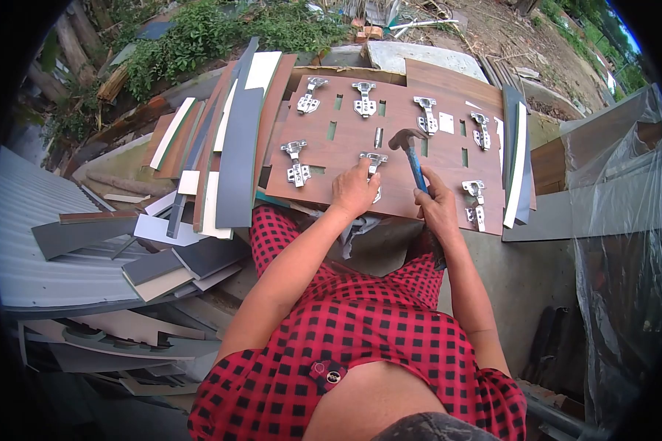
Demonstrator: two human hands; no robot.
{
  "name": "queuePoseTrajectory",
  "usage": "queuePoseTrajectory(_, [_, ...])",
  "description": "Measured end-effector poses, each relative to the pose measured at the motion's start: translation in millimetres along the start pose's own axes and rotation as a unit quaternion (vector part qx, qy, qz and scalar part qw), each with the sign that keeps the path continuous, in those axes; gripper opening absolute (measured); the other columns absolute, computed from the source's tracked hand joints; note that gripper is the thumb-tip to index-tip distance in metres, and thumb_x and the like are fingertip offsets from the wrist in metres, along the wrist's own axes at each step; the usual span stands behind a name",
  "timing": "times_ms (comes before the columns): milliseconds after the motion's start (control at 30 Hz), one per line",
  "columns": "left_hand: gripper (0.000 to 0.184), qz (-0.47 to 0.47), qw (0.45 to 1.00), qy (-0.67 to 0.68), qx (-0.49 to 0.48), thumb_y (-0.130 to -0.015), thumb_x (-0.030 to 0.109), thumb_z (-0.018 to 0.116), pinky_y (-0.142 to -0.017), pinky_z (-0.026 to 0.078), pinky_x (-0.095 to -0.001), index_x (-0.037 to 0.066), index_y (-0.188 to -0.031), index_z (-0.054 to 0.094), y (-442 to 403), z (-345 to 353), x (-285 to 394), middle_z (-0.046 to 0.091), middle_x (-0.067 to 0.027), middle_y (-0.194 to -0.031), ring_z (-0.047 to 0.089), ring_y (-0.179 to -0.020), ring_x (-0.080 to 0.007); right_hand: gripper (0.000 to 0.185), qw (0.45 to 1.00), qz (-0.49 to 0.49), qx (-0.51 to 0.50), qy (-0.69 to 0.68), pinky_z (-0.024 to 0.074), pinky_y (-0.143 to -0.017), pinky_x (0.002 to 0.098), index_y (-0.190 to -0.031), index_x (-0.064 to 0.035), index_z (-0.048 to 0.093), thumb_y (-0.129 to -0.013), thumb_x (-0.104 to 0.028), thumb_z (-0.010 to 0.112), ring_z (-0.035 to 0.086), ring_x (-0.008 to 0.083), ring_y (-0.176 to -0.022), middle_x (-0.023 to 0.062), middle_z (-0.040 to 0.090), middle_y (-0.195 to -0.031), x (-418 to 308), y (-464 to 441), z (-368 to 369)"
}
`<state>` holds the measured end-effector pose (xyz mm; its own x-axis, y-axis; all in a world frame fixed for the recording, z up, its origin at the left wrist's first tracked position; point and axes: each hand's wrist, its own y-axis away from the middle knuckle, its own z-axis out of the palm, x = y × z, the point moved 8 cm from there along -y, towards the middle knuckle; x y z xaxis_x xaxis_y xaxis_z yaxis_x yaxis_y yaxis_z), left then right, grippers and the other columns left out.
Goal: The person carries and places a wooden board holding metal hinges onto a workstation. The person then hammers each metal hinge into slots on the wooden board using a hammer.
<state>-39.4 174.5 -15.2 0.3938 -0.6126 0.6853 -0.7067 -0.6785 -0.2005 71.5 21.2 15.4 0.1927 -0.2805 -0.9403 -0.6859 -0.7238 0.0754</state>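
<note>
My left hand (pixel 354 189) is closed on a silver cabinet hinge (pixel 376 157) near the front edge of a brown wood-grain board (pixel 390 180); the fingers cover part of the hinge. In my right hand (pixel 439 203) is a hammer (pixel 412 156) with a rusty head and a blue handle, held just to the right of that hinge. The head is raised near a small metal cylinder (pixel 378 137) on the board. Other cabinet hinges (pixel 364 99) lie spread over the board, among several green rectangular marks or slots.
Long board strips (pixel 237 158) are stacked at the left, and more strips (pixel 520 158) lie at the right. Offcuts (pixel 173 272) rest on corrugated sheeting (pixel 51 220) at lower left. Clear plastic sheeting (pixel 618 257) hangs on the right. Plants and bare ground lie beyond.
</note>
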Motion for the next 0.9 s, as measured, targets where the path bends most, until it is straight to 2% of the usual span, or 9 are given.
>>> queuePoseTrajectory(167, [0.032, -0.019, 0.999, 0.014, -0.031, -0.086, 0.027, 0.057, -0.077, 0.046, -0.0523, 0.004, -0.106, 0.05, 0.0, 0.0, 1.3, 0.065, -0.0205, -0.092, 0.062, -0.086, -0.0403, 0.05, 0.998, -0.03, -0.02, 0.057, 0.0412, -0.044, 0.0262, -0.131, -0.0051, 0.051, -0.082, -0.004, 0.057, 0.049, 0.0088, -0.049, 0.0025, 0.05, -0.066, 2.8, -17.2, 11.3])
queuePoseTrajectory(233, [0.032, -0.03, 0.999, 0.021, -0.036, -0.086, 0.027, 0.058, -0.078, 0.046, -0.0515, 0.003, -0.106, 0.05, 0.3, -2.1, 1.0, 0.065, -0.0208, -0.091, 0.062, -0.087, -0.0402, 0.047, 0.999, 0.017, -0.032, 0.019, 0.0425, -0.043, 0.0254, -0.131, -0.0035, 0.05, -0.084, -0.004, 0.056, 0.051, 0.0098, -0.05, 0.0031, 0.053, -0.065, 13.9, -21.2, 12.6])
queuePoseTrajectory(300, [0.037, 0.006, 0.999, 0.05, -0.003, -0.086, 0.028, 0.058, -0.074, 0.047, -0.0504, 0.007, -0.116, 0.05, 4.5, -6.6, 0.0, 0.065, -0.0182, -0.087, 0.062, -0.084, -0.039, 0.045, 0.996, 0.037, -0.039, -0.071, 0.0436, -0.042, 0.0252, -0.129, -0.0034, 0.05, -0.085, -0.006, 0.056, 0.052, 0.0104, -0.048, 0.0043, 0.055, -0.065, 4.5, -17.2, 13.7])
queuePoseTrajectory(400, [0.061, -0.006, 0.998, 0.066, -0.014, -0.088, 0.032, 0.056, -0.083, 0.047, -0.0481, 0.012, -0.14, 0.032, 21.7, -21.1, -4.9, 0.053, -0.0195, -0.112, 0.057, -0.098, -0.0386, 0.04, 0.992, 0.022, -0.01, -0.125, 0.0419, -0.039, 0.0236, -0.127, -0.0038, 0.049, -0.088, -0.008, 0.056, 0.051, 0.0105, -0.044, 0.0046, 0.055, -0.064, 10.4, -24.1, 9.4])
queuePoseTrajectory(500, [0.068, 0.001, 0.998, 0.068, 0.012, -0.085, 0.03, 0.06, -0.086, 0.047, -0.0471, 0.01, -0.142, 0.029, 42.5, -47.7, -15.4, 0.047, -0.0202, -0.119, 0.055, -0.103, -0.0387, 0.036, 0.993, 0.019, -0.023, -0.114, 0.0399, -0.038, 0.0227, -0.124, -0.0056, 0.049, -0.089, -0.008, 0.056, 0.05, 0.0105, -0.043, 0.0033, 0.054, -0.064, 28.7, -34.8, 8.0])
queuePoseTrajectory(667, [0.058, -0.046, 0.993, 0.058, 0.09, -0.083, 0.026, 0.06, -0.085, 0.046, -0.0464, 0.008, -0.135, 0.041, 98.7, -128.2, -41.1, 0.05, -0.0178, -0.113, 0.056, -0.099, -0.0362, 0.025, 0.994, 0.049, -0.019, -0.097, 0.0389, -0.038, 0.0232, -0.113, -0.0115, 0.05, -0.09, -0.016, 0.059, 0.048, 0.0099, -0.044, 0.0001, 0.049, -0.062, 49.9, -37.1, 6.0])
queuePoseTrajectory(767, [0.044, -0.08, 0.984, 0.128, 0.089, -0.083, 0.023, 0.059, -0.08, 0.046, -0.0453, 0.007, -0.123, 0.052, 141.6, -162.0, -59.1, 0.055, -0.0159, -0.102, 0.059, -0.09, -0.0338, 0.021, 0.993, 0.073, -0.032, -0.082, 0.0386, -0.039, 0.0236, -0.109, -0.0122, 0.05, -0.091, -0.019, 0.059, 0.045, 0.0087, -0.045, -0.0005, 0.048, -0.063, 58.0, -41.7, 3.0])
queuePoseTrajectory(833, [0.027, -0.16, 0.976, 0.089, 0.12, -0.083, 0.022, 0.059, -0.074, 0.046, -0.0443, 0.005, -0.103, 0.061, 169.0, -167.2, -90.9, 0.059, -0.0143, -0.091, 0.06, -0.085, -0.0324, 0.021, 0.995, 0.044, -0.038, -0.082, 0.0387, -0.04, 0.0235, -0.107, -0.0119, 0.05, -0.091, -0.021, 0.06, 0.044, 0.0084, -0.046, -0.0005, 0.048, -0.064, 58.8, -43.7, 5.0])
queuePoseTrajectory(900, [0.021, -0.169, 0.97, 0.085, 0.151, -0.083, 0.023, 0.059, -0.072, 0.046, -0.0442, 0.004, -0.092, 0.061, 191.6, -157.6, -117.9, 0.059, -0.0139, -0.085, 0.06, -0.08, -0.0329, 0.026, 0.997, 0.055, -0.023, -0.053, 0.0393, -0.04, 0.0234, -0.111, -0.0098, 0.05, -0.089, -0.018, 0.06, 0.045, 0.0089, -0.046, 0.0002, 0.049, -0.063, 51.3, -36.7, 6.2])
